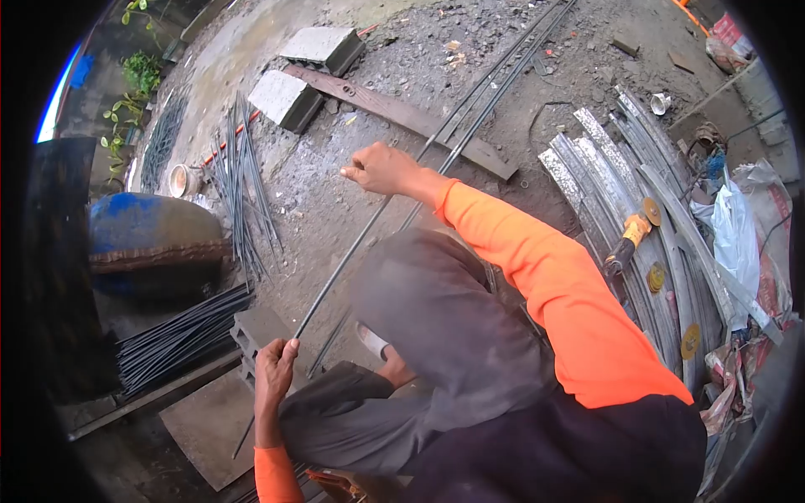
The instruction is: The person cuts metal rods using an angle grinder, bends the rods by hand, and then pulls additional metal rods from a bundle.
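My left hand (275, 374) is closed around a thin steel rod (340, 270), its thumb lying along the top. The rod slants up and away to the far right, passing beneath my right wrist. My right hand (381, 170) is closed with fingers curled in and thumb forward, just above the rod. Whatever it may pinch is hidden or too small to see. Other long rods (495, 99) run alongside, close to my knee (419, 289). Under their middle lies a wooden plank (394, 113).
Two concrete blocks (285, 99) sit by the plank. Loose rods (243, 189) and a dark bundle of bars (180, 339) are on the left, near a blue-stained drum (155, 230). On the right, an angle grinder (627, 243) and cutting discs (689, 341) rest on metal channels (599, 189).
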`<action>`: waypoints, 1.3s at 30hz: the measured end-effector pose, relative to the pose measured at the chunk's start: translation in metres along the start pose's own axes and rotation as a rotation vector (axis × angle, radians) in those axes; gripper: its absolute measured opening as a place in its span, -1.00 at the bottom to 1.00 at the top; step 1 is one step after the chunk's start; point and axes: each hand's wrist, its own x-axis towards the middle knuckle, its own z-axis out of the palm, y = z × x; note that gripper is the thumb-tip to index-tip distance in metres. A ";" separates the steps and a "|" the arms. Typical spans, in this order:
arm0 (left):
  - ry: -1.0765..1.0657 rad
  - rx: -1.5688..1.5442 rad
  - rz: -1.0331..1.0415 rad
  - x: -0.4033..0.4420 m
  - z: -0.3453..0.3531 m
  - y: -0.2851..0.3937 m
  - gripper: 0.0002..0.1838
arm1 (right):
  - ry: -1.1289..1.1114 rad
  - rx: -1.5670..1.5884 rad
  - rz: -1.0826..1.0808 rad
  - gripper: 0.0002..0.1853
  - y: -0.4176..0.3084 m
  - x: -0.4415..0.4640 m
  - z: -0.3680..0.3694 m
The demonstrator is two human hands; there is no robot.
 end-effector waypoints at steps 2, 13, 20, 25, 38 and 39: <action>0.006 -0.054 -0.010 -0.007 -0.002 -0.019 -0.39 | -0.020 0.013 0.023 -0.46 -0.009 -0.003 0.009; -0.033 0.081 -0.080 -0.015 -0.011 0.032 -0.49 | -0.305 0.013 0.287 -0.32 0.017 -0.012 0.037; 0.069 0.306 -0.089 -0.003 -0.039 0.123 -0.65 | -0.270 0.131 0.262 -0.33 0.063 0.020 0.064; 0.118 0.579 0.256 0.022 -0.038 0.190 -0.75 | -0.209 0.198 0.291 -0.35 0.116 0.013 0.089; 0.329 0.993 0.822 0.148 -0.055 0.346 -0.70 | 0.651 0.348 0.430 -0.58 0.154 0.004 0.063; 0.339 0.984 0.838 0.147 -0.055 0.347 -0.70 | 0.706 0.422 0.449 -0.60 0.159 -0.010 0.066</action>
